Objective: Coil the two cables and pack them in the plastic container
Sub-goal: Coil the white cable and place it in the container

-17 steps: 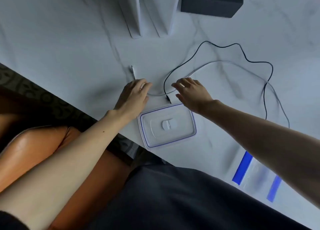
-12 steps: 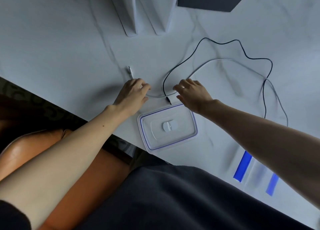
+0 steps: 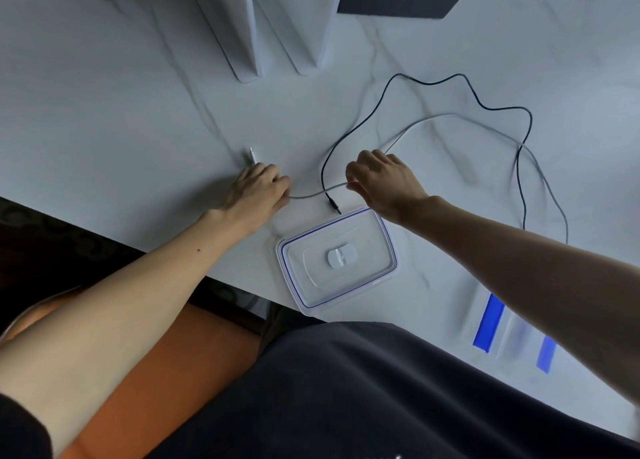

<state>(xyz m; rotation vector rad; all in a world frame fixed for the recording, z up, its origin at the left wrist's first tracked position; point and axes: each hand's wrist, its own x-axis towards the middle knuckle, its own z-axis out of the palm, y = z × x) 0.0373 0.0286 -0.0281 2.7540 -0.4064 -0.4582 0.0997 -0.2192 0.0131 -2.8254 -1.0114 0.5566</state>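
left hand closed on white cable, plug end beyond it | right hand now pinched, apparently, on the same cable, lifted since earlier | black cable loose, upper right | plastic container lidded, lower centre

Both forearms were bare from wrist to elbow. The left hand and the right hand wore no rings, watch or gloves that could be seen. A dark sleeve edge covered the left upper arm. A small dark mole marked the left forearm. A dark grey garment covered the lap.
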